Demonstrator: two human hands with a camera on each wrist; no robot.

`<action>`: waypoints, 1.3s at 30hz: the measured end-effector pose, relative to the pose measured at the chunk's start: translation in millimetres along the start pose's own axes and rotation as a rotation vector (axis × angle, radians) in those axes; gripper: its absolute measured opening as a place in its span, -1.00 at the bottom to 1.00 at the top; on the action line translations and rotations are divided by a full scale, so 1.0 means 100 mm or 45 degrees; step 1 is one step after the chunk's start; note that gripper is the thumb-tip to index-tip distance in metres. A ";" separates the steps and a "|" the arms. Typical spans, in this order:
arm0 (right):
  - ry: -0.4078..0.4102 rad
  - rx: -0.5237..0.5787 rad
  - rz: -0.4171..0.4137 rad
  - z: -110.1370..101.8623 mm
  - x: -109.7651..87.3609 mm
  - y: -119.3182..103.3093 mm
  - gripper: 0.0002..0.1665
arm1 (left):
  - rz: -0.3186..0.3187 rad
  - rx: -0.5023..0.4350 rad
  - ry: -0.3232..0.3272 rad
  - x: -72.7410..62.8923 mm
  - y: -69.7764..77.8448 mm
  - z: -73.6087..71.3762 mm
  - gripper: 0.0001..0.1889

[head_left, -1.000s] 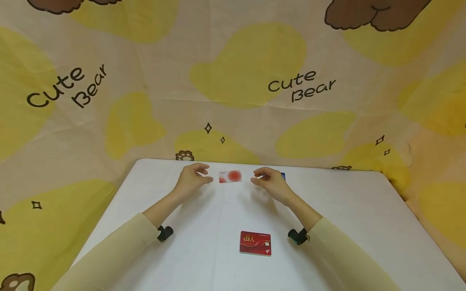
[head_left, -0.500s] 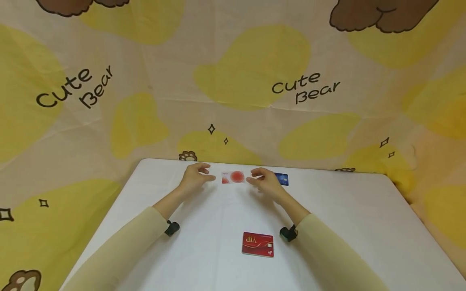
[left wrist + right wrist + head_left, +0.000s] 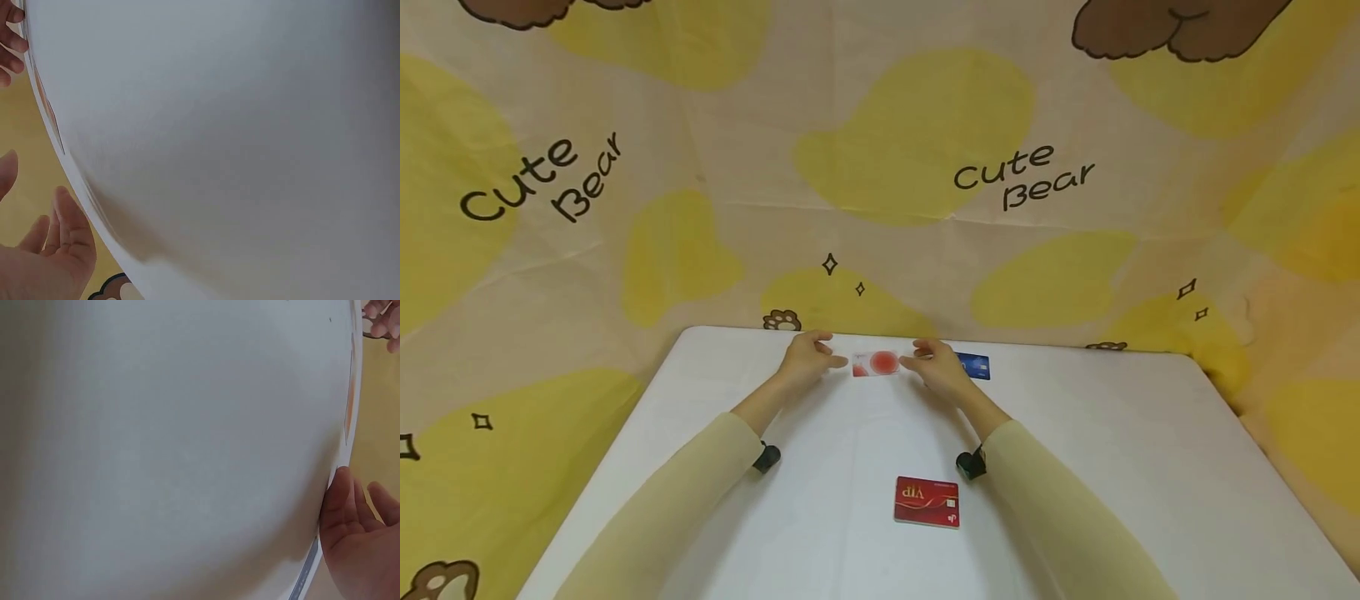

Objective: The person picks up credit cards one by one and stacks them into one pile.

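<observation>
In the head view a white card with a red disc [image 3: 876, 363] lies flat near the far edge of the table, between the two hands. On its left is my left hand [image 3: 805, 360], its thumb tip close to the card's left edge and its fingers loosely bent around nothing. My right hand [image 3: 942, 368] mirrors it on the other side, thumb tip right at the card's right edge. Behind that hand a blue card [image 3: 976, 367] is partly hidden. Both wrist views show the white card [image 3: 47, 109] almost edge-on, with bent fingers and empty palms.
A red VIP card [image 3: 927, 502], seemingly thick like a small stack, lies nearer the front of the white table [image 3: 820, 533]. A patterned cloth [image 3: 895, 150] hangs right behind the table's far edge. Small black cameras [image 3: 767, 457] sit at the wrists.
Both hands have moved inward toward the white card from either side. More of the blue card shows now that the right hand has shifted left. The cards lie where they were.
</observation>
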State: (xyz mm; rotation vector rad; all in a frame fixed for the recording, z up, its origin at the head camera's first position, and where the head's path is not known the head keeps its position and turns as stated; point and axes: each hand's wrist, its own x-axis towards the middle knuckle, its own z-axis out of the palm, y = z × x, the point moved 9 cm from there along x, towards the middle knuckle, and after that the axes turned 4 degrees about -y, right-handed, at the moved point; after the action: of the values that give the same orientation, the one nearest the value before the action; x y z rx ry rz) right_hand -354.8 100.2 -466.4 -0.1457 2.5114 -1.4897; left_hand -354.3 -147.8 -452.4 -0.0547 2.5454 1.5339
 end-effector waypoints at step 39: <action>-0.265 -0.802 -0.078 0.28 0.18 -0.18 -0.25 | 0.061 0.581 -0.159 0.16 0.07 0.32 -0.47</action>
State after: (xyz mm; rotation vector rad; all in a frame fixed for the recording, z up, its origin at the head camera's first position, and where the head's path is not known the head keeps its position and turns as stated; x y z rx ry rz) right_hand -366.5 64.1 -466.6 -0.4512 2.7177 -0.6083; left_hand -366.5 -115.5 -464.0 0.1548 2.7379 0.9029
